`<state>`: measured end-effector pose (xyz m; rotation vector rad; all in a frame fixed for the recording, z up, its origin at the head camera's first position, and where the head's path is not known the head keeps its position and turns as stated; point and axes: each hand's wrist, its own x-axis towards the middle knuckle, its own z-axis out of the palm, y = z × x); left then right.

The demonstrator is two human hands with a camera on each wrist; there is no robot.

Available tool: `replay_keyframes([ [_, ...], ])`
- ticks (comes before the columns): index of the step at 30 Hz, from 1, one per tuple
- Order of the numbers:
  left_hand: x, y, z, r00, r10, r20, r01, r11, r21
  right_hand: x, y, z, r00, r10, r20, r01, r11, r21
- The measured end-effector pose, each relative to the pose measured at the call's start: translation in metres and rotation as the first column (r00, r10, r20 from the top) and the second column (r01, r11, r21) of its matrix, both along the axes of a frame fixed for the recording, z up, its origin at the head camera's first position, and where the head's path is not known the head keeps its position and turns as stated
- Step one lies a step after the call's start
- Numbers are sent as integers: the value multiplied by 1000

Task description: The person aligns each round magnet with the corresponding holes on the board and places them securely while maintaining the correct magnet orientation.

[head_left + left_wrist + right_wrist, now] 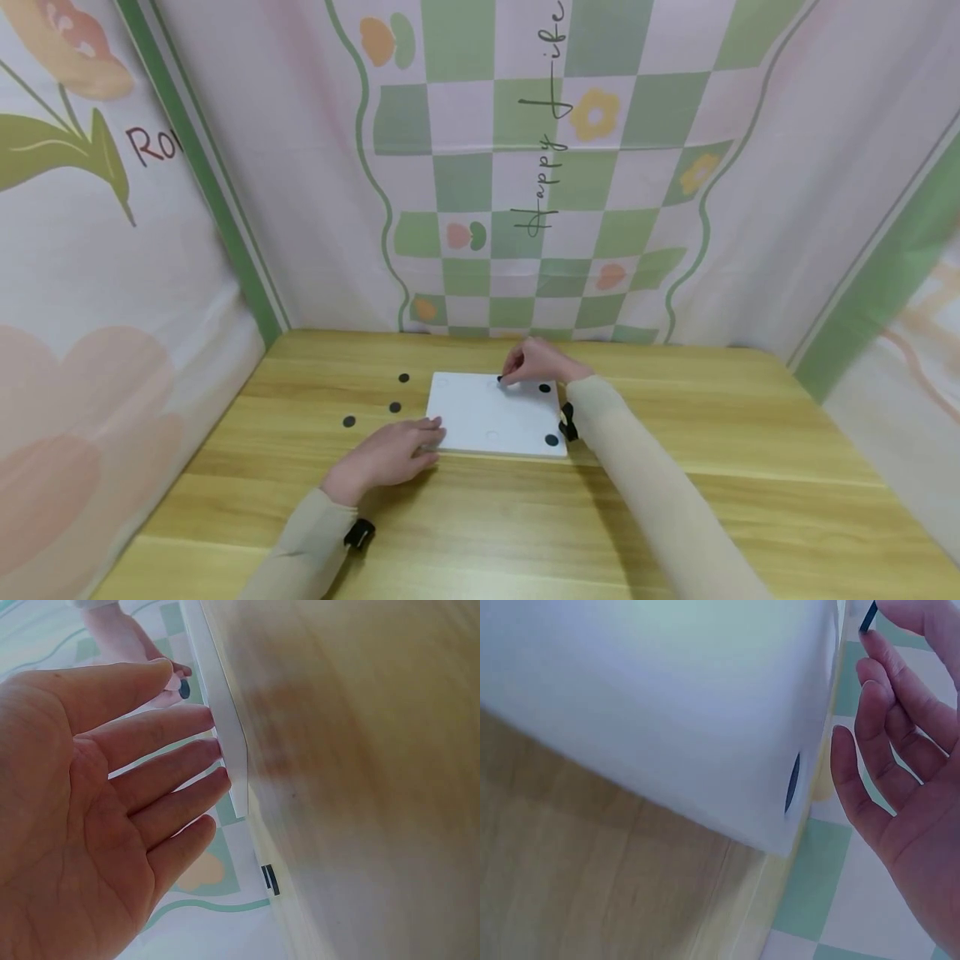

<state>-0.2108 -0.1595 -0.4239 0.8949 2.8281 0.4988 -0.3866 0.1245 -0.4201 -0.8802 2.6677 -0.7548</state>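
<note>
A thin white board [491,412] with faint round outlines lies on the wooden table. My right hand [542,361] is over its far edge and pinches a small black disc [868,616] between thumb and index finger, close above a round outline. Two more black discs sit on the board's right side, one at the far corner [544,388] and one at the near corner [552,440]. With straight fingers, my left hand [390,454] touches the board's left edge near its front corner. The left wrist view shows its fingertips against that edge and a bare palm.
Left of the board, three loose black discs lie on the table: a far one [404,377], a middle one [395,407] and a leftmost one [348,422]. A checkered curtain [517,250] hangs behind the table [480,533], with more cloth at both sides.
</note>
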Motion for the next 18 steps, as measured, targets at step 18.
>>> replay_keyframes([
  [18, 1, 1, 0, 1000, 14, 5, -14, 1000, -7, 0, -8, 0, 999, 22, 35, -22, 1000, -3],
])
